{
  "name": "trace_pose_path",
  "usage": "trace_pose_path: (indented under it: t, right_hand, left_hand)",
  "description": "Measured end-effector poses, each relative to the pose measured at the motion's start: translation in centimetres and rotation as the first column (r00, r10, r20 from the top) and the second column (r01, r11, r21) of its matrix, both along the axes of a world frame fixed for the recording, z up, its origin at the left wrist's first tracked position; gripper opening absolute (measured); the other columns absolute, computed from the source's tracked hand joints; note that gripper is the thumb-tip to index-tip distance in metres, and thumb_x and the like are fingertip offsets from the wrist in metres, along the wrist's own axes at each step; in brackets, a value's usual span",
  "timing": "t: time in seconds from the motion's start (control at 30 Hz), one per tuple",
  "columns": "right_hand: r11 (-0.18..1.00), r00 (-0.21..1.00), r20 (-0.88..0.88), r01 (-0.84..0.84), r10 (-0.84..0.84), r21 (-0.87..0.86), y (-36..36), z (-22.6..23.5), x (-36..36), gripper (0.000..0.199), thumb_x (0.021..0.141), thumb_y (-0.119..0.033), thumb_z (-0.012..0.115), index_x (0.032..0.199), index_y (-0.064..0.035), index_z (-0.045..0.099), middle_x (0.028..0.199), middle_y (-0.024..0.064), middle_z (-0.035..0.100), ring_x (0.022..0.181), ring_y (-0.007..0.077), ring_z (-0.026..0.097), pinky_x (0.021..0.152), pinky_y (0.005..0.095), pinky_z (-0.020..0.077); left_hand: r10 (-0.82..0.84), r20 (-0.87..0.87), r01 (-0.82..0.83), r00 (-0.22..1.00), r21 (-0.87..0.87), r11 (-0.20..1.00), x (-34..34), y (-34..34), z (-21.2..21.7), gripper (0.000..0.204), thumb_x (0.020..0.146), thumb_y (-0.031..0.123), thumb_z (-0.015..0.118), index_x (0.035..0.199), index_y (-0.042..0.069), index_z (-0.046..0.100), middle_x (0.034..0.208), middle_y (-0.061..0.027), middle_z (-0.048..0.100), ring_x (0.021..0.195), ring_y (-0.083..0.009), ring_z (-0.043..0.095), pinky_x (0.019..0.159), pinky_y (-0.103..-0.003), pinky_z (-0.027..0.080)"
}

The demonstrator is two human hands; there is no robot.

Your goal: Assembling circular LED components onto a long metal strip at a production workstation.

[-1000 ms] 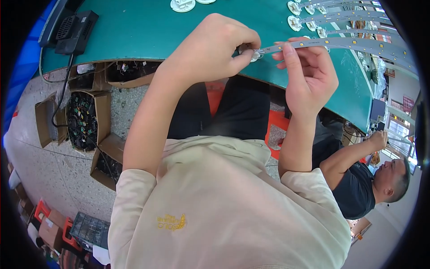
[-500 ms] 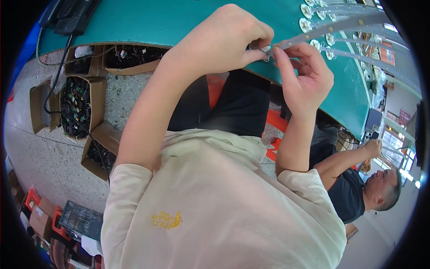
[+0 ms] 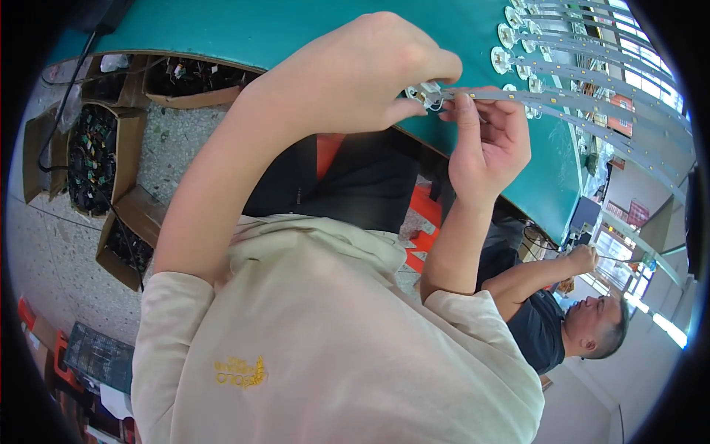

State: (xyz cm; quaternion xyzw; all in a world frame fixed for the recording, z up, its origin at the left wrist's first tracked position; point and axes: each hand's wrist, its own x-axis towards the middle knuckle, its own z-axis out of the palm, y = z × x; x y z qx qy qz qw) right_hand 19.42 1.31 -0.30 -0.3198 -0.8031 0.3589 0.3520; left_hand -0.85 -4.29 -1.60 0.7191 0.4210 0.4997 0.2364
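Close above the green table edge, my left hand (image 3: 381,66) is bent inward, thumb and fingers closed about a small round white end piece (image 3: 423,96) with thin wires. A long pale LED strip (image 3: 551,97) runs from beside this piece out to the right, dotted with small yellowish chips. Beside the left hand, my right hand (image 3: 492,152) pinches the strip near that end, its thumb lying over it and the other fingers curled behind. The exact join between strip and end piece is partly hidden by fingers.
Several similar strips (image 3: 592,52) with round white ends lie at the right of the green table (image 3: 296,33). Open cartons of small electronic parts (image 3: 92,159) stand on the floor at left, a black cable (image 3: 78,103) hanging over them. Another person (image 3: 547,325) sits at right.
The view has shifted, so the scene sits further left. The strip now lies flatter, and the white end piece shows more clearly between my left fingers. The right hand has turned more upright.
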Motion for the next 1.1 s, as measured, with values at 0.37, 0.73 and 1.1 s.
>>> trace_pose_path:
  t: [0.37, 0.73, 1.1]
  right_hand:
    - [0.998, 0.989, -0.149, 0.028, -0.019, 0.057, 0.5, -1.4, -0.1, 0.016, 0.093, 0.006, 0.066, 0.104, 0.0052, 0.055, 0.091, 0.0170, 0.070, 0.073, 0.0198, 0.070, 0.067, 0.0300, 0.0596]
    - [0.986, 0.992, -0.124, -0.002, 0.023, 0.167, 1.1, -1.6, 0.0, 0.022, 0.089, 0.011, 0.068, 0.107, 0.0082, 0.058, 0.095, 0.0195, 0.071, 0.077, 0.0204, 0.072, 0.071, 0.0308, 0.0613]
    - [0.964, 0.989, -0.036, -0.134, 0.146, 0.228, 1.7, -0.6, 0.1, 0.015, 0.085, 0.013, 0.072, 0.099, 0.0135, 0.067, 0.090, 0.0203, 0.073, 0.076, 0.0207, 0.073, 0.073, 0.0297, 0.0616]
  left_hand:
    - [0.015, 0.096, -0.012, 0.995, -0.037, 0.999, 0.0, 0.5, -0.2, 0.034, 0.076, -0.001, 0.068, 0.109, 0.000, 0.061, 0.089, -0.0215, 0.063, 0.089, -0.0440, 0.062, 0.077, -0.046, 0.049]
    - [0.017, 0.064, -0.015, 0.998, -0.031, 0.999, 0.0, 0.6, -0.2, 0.036, 0.075, 0.002, 0.072, 0.108, 0.000, 0.060, 0.089, -0.0206, 0.063, 0.091, -0.0421, 0.062, 0.078, -0.045, 0.049]
    - [0.029, 0.048, -0.025, 0.998, -0.088, 0.996, -0.2, 0.7, 0.1, 0.035, 0.076, 0.002, 0.073, 0.106, 0.001, 0.057, 0.087, -0.0213, 0.064, 0.090, -0.0435, 0.063, 0.075, -0.046, 0.050]
